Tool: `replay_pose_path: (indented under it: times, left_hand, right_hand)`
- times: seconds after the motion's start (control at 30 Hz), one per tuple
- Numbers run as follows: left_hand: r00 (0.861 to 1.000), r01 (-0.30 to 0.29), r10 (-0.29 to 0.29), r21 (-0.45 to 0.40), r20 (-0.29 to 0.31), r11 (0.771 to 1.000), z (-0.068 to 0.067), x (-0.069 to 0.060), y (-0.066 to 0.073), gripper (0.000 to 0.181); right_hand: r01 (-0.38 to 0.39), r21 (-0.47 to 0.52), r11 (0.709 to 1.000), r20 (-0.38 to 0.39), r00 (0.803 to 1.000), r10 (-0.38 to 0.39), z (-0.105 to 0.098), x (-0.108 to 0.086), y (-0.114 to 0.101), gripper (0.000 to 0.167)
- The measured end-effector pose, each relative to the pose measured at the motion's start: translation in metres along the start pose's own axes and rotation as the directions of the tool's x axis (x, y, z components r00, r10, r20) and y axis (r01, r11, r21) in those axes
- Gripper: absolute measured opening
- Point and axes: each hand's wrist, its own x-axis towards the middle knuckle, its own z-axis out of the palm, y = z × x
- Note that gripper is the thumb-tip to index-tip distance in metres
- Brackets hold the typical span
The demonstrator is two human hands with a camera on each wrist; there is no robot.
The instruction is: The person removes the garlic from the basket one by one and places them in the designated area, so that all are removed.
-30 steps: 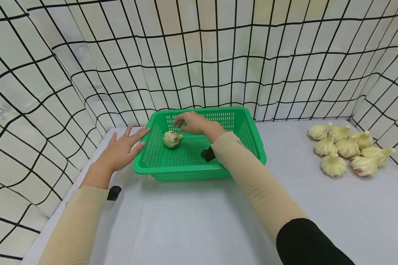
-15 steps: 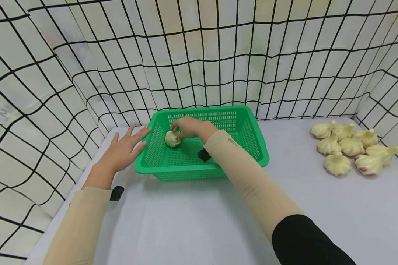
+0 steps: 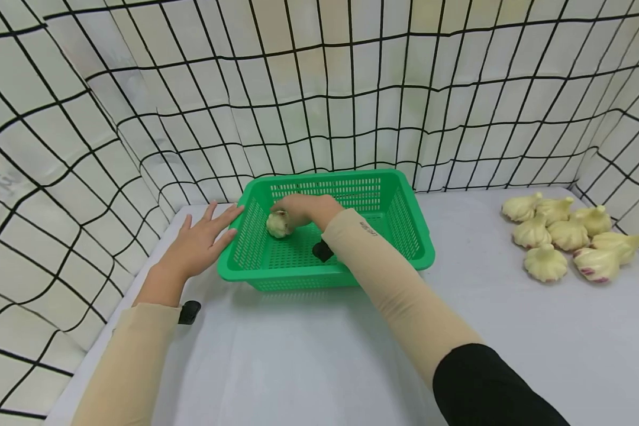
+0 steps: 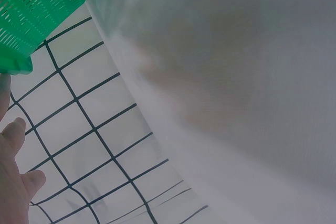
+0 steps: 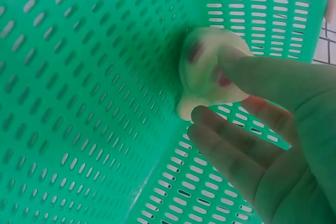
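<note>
A green plastic basket (image 3: pixel 298 283) with slotted walls stands near the back of the white table. Inside it, towards the left, lies a pale garlic bulb (image 3: pixel 278 226); the right wrist view shows purple marks on this garlic bulb (image 5: pixel 202 77). My right hand (image 3: pixel 307 208) reaches into the basket and grips the bulb, thumb on its upper side and fingers around it. The far side of the bulb is hidden. My left hand (image 3: pixel 194 245) lies spread, its straight fingertips on the basket's left rim; only part of the left hand (image 4: pixel 13 177) enters the left wrist view.
On the right of the table (image 3: pixel 298 355) sits a cluster of several garlic bulbs (image 3: pixel 567 235). White walls with a black net (image 3: pixel 351 106) close off the back and both sides. A small black wrist camera (image 3: pixel 322 251) hangs under my right wrist inside the basket.
My right hand has come down and left from above the basket onto the garlic bulb and taken hold of it. The left hand has stayed at the rim.
</note>
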Motion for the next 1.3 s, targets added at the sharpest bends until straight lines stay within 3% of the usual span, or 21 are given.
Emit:
replay_pose_path:
  times: [0.13,0.23,0.4,0.53,0.8,1.03,1.3]
  left_hand:
    - [1.000,0.000,0.000,-0.004,0.000,1.000,-0.001,0.000,0.002,0.062]
    - [1.000,0.001,-0.001,-0.006,-0.001,1.000,-0.001,0.001,0.003,0.062]
    - [1.000,0.008,-0.008,-0.001,-0.001,1.000,-0.001,0.001,0.003,0.062]
    - [1.000,0.010,-0.010,-0.002,-0.001,1.000,-0.001,0.001,0.003,0.062]
    - [1.000,0.011,-0.011,-0.005,-0.001,1.000,0.000,0.001,0.002,0.062]
    - [1.000,0.007,-0.008,-0.007,-0.002,1.000,0.001,-0.001,0.002,0.063]
    - [1.000,0.012,-0.012,-0.003,-0.002,1.000,0.000,-0.001,0.003,0.063]
  right_hand:
    - [0.024,0.017,1.000,0.000,1.000,-0.024,0.000,0.000,0.003,0.057]
    - [0.011,0.097,0.995,0.015,1.000,-0.012,0.000,-0.002,0.004,0.057]
    - [-0.023,0.269,0.963,0.049,0.999,0.010,0.001,-0.004,0.006,0.052]
    - [-0.037,0.342,0.939,0.074,0.997,0.012,0.002,-0.007,0.009,0.045]
    - [-0.060,0.397,0.916,0.119,0.993,0.014,0.002,-0.009,0.011,0.043]
    - [-0.065,0.416,0.907,0.112,0.994,0.020,0.004,-0.013,0.015,0.025]
    - [-0.127,0.419,0.899,0.181,0.982,0.055,0.003,-0.016,0.019,0.041]
